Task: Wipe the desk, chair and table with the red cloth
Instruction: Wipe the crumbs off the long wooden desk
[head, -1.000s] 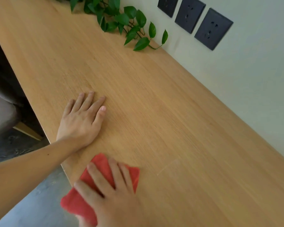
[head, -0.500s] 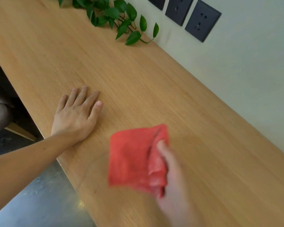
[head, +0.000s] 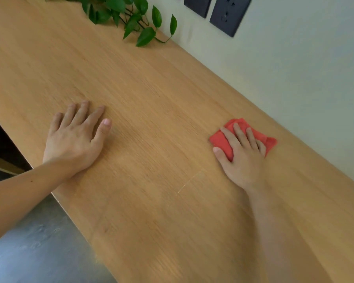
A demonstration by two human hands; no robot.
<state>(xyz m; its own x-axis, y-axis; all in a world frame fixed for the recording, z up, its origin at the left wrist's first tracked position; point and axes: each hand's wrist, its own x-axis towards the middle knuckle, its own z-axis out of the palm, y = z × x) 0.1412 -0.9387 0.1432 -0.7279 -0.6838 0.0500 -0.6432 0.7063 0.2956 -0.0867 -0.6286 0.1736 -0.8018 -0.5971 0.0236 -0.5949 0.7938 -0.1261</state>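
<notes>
Fingers [head: 231,139] of our right hand [head: 241,160] lie straight, pressing the bunched red cloth [head: 218,139] onto the desk [head: 151,88].
Head view: the cloth sits at three o'clock, near the wall-side edge; our left hand [head: 74,144] rests flat at nine o'clock, fingers relaxed, holding nothing. A plant [head: 131,15] trails at twelve, sockets [head: 229,15] at one.

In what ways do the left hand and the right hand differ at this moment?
The left hand lies on the bare desk with nothing under it; the right hand presses on the red cloth. The left hand is near the desk's front edge; the right hand is close to the wall. Both are palm down with fingers fairly straight.
</notes>
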